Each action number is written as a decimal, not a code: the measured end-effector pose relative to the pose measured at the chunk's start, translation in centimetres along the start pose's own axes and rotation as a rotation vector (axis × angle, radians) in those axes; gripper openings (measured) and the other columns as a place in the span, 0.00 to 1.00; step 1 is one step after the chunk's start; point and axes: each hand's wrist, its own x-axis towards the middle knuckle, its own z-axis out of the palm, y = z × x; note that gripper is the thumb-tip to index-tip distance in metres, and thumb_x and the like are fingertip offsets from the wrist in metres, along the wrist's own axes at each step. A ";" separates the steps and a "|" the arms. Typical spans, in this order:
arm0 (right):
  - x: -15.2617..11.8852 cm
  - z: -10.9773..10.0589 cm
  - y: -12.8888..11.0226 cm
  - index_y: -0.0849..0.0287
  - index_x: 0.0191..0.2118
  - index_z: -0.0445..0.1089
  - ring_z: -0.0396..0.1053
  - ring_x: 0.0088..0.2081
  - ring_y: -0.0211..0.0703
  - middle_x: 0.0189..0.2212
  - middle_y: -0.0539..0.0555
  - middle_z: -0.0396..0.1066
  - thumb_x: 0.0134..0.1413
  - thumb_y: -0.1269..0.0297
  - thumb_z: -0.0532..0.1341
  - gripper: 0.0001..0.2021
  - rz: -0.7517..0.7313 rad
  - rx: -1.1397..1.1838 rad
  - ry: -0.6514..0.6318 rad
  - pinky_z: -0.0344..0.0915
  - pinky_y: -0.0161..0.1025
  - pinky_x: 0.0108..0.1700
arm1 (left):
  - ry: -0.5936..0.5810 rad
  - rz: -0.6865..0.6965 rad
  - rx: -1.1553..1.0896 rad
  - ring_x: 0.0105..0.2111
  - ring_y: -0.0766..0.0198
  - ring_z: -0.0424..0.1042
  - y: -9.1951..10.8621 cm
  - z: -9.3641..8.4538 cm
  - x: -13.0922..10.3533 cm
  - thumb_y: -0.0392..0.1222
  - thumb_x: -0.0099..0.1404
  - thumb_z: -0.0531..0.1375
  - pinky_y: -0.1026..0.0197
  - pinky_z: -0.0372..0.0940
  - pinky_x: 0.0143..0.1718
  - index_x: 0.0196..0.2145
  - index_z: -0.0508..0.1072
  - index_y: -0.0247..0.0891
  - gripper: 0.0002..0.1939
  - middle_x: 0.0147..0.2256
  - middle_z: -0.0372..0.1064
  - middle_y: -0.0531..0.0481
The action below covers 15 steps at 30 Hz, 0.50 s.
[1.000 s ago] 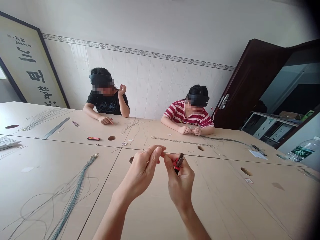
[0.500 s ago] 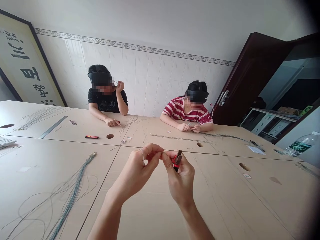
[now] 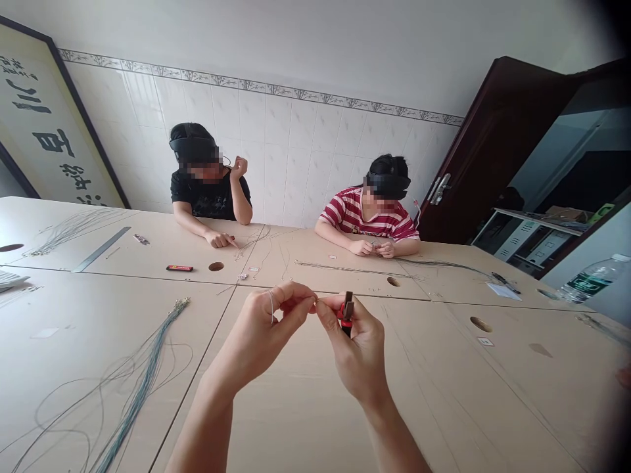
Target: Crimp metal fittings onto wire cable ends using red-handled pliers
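right hand [image 3: 359, 345]: curled around red-black pliers [image 3: 348, 312] | pliers: over counter [image 3: 296, 420], long axis near-upright in view, dark tip up | left hand [image 3: 271, 335]: fingertips pinched narrow, contents too small to tell

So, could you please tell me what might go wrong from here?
The right hand holds red-handled pliers while pinching beside the left hand, so its grip on the tool might slip. The blue-grey cord bundle lies with stray loops curling out, which could tangle.

The framed panel [image 3: 49, 118] bears large characters including 川 and 百; the bottle label [image 3: 589, 282] is illegible.
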 end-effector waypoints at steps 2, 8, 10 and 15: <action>0.0 -0.2 0.0 0.57 0.32 0.70 0.65 0.28 0.36 0.27 0.49 0.71 0.60 0.60 0.60 0.08 0.012 -0.002 -0.023 0.62 0.33 0.30 | -0.002 0.003 0.012 0.30 0.64 0.67 0.0 -0.1 0.0 0.46 0.68 0.56 0.63 0.59 0.27 0.35 0.75 0.41 0.11 0.30 0.74 0.52; 0.0 -0.3 -0.1 0.58 0.31 0.69 0.58 0.23 0.34 0.23 0.47 0.66 0.60 0.59 0.59 0.09 -0.001 -0.042 -0.012 0.56 0.33 0.25 | 0.012 0.001 -0.054 0.31 0.65 0.71 0.0 -0.4 -0.1 0.46 0.67 0.58 0.64 0.64 0.30 0.37 0.76 0.42 0.09 0.30 0.74 0.53; 0.0 -0.3 -0.1 0.57 0.31 0.69 0.57 0.23 0.34 0.22 0.47 0.64 0.60 0.60 0.59 0.09 -0.020 -0.066 0.005 0.55 0.33 0.25 | 0.021 0.014 -0.076 0.31 0.66 0.71 0.1 -0.4 -0.1 0.45 0.67 0.58 0.65 0.65 0.32 0.36 0.75 0.42 0.07 0.30 0.74 0.54; -0.1 -0.3 0.0 0.57 0.29 0.67 0.56 0.24 0.34 0.23 0.46 0.60 0.61 0.61 0.59 0.09 -0.071 -0.101 0.035 0.56 0.33 0.26 | -0.007 0.032 -0.068 0.32 0.65 0.71 0.1 -0.4 -0.1 0.43 0.67 0.58 0.65 0.65 0.32 0.33 0.73 0.41 0.07 0.29 0.74 0.54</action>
